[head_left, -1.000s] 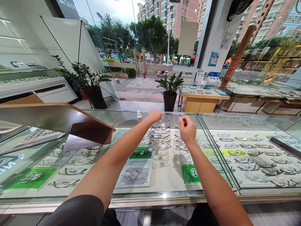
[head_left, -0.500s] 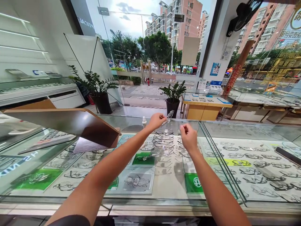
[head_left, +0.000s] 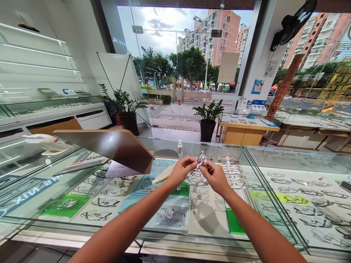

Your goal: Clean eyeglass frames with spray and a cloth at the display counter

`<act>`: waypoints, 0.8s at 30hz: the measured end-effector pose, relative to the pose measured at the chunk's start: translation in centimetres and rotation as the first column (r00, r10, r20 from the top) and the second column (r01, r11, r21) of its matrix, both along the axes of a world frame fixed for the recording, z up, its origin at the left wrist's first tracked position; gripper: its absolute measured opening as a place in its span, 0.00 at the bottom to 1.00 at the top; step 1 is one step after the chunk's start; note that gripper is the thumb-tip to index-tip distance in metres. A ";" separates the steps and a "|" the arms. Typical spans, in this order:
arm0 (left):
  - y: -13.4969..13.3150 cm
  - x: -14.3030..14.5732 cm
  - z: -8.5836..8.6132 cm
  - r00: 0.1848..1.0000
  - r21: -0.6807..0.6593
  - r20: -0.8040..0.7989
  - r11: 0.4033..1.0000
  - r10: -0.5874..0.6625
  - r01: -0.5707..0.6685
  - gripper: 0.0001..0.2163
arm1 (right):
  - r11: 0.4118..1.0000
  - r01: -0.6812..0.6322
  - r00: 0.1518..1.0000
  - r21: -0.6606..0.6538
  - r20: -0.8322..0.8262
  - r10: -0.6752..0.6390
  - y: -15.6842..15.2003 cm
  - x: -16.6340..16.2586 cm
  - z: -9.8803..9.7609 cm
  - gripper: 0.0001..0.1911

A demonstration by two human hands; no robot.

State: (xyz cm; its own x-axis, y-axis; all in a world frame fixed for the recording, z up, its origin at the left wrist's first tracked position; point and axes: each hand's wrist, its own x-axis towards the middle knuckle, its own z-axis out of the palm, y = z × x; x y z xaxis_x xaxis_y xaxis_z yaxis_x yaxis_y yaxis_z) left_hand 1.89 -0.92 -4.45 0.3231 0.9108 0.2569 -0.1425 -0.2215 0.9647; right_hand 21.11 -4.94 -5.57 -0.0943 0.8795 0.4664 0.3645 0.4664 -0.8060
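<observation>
While the left hand (head_left: 184, 170) and the right hand (head_left: 215, 176) come near each other above the glass counter (head_left: 205, 239), a pair of eyeglasses (head_left: 202, 156) is suspended between them, clear of the surface. The specimen presents a thin, dark rim around a transparent lens; this lens is turned steeply to the viewer, so that its outline appears as a narrow, upright oval leaning slightly rightward. The lower part of the frame is partly hidden by the fingers, and the position of its temples cannot be made out. The left thumb and fingers are closed on the frame from one side, the right from the other. Beneath lie rows of spectacles (head_left: 231, 171); a white bottle (head_left: 180, 148) stands upright beyond the left hand, and a pale, flat object (head_left: 162, 176) lies beside it.
</observation>
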 end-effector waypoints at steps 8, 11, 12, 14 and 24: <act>-0.1 -0.9 -0.5 0.999 0.003 -0.031 1.000 -0.024 0.024 0.18 | 1.000 -0.030 1.000 0.003 0.003 0.030 0.2 -0.2 -1.0 0.20; 0.0 -1.0 -0.3 1.000 -0.017 -0.014 1.000 -0.027 0.027 0.19 | 1.000 -0.018 1.000 -0.002 -0.011 0.018 0.1 0.0 -0.9 0.21; 0.1 -1.0 -0.2 1.000 -0.033 0.002 0.999 -0.030 0.030 0.19 | 1.000 -0.012 1.000 -0.003 -0.014 0.011 0.1 0.1 -0.8 0.20; 0.2 -1.1 -0.1 0.998 -0.072 0.045 0.997 -0.034 0.037 0.20 | 1.000 0.009 0.999 -0.005 -0.034 -0.009 0.2 0.3 -0.6 0.19; 1.4 -1.9 0.5 0.957 -0.105 0.262 0.990 0.122 -0.097 0.24 | 0.951 -0.059 0.926 -0.302 -0.372 -0.060 1.4 0.6 0.1 0.14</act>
